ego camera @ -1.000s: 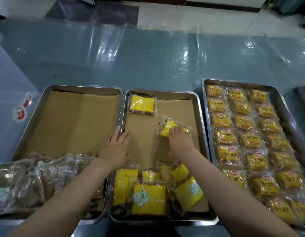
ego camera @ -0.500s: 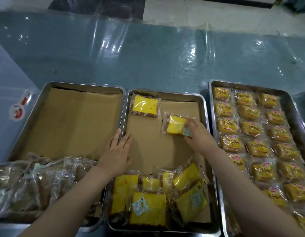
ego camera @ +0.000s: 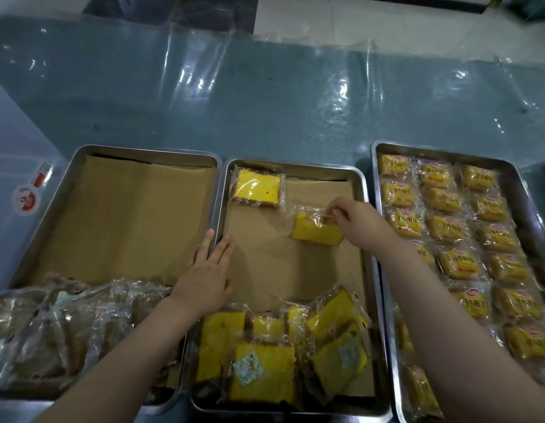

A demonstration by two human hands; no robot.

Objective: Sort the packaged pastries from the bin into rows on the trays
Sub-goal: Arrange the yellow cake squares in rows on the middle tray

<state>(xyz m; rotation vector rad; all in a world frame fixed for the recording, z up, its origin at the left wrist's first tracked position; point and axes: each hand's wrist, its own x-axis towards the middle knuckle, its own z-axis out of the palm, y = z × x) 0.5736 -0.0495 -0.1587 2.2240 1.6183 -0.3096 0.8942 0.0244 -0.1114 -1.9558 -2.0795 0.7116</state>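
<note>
The right hand (ego camera: 355, 222) pinches a clear-wrapped yellow cake slice (ego camera: 316, 231) toward the far right corner of the middle steel tray (ego camera: 366, 227), apparently tilted. The left hand (ego camera: 207, 271) rests flat on the trays' shared rim. Next: lay it beside the placed slice (ego camera: 256, 189).

Beyond the right hand (ego camera: 358, 222), the right tray (ego camera: 509, 178) of wrapped buns runs off the picture's right and bottom edges. Its fingers cover part of the pinched cake packet (ego camera: 315, 230). Outward of the left hand (ego camera: 207, 276), the pile of clear-wrapped pastries (ego camera: 66, 328) is blurred and cut by the left edge, their kind unreadable.
</note>
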